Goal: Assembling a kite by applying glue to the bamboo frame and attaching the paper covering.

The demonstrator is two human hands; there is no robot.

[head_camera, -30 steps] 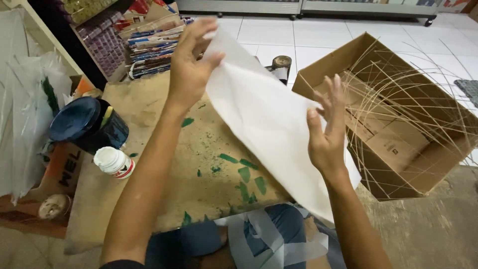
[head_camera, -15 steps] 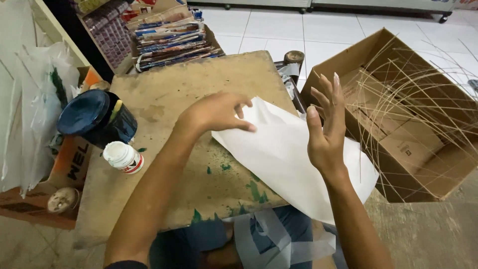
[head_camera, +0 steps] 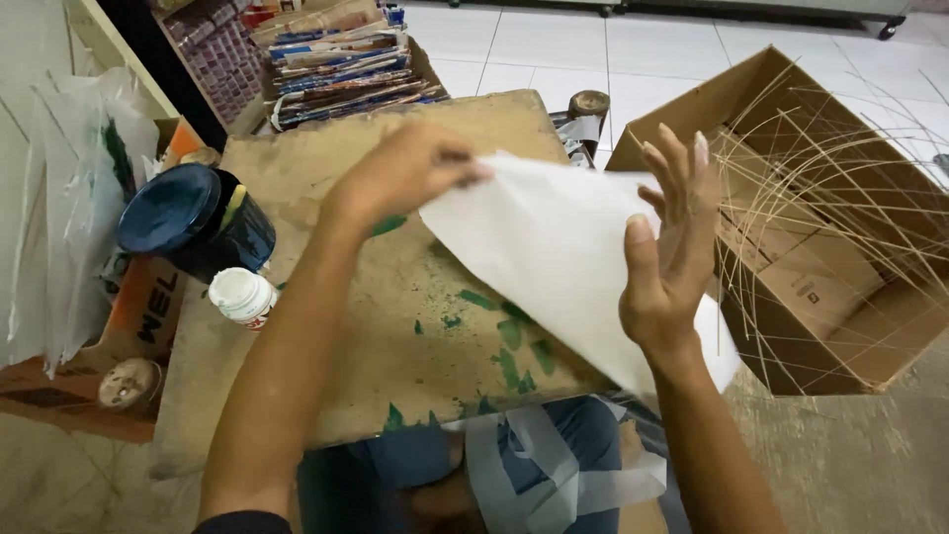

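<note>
A large white sheet of paper point(head_camera: 554, 262) is held tilted over a worn wooden board point(head_camera: 415, 326) marked with green paint. My left hand point(head_camera: 400, 173) pinches the sheet's upper left corner. My right hand point(head_camera: 667, 252) has its fingers spread and pressed flat against the sheet's right edge, thumb in front. The sheet's lower right corner hangs past the board's edge, above my lap.
A dark blue lidded tin point(head_camera: 193, 218) and a small white bottle point(head_camera: 242, 295) stand at the board's left. An open cardboard box point(head_camera: 830, 227) with thin bamboo sticks point(head_camera: 840, 178) sits right. Stacked magazines point(head_camera: 336, 59) lie behind. Plastic bags point(head_camera: 69, 198) hang left.
My left hand has lowered the sheet's top corner from high up down toward the board. The sheet now lies flatter and lower. My right hand stays at its right edge.
</note>
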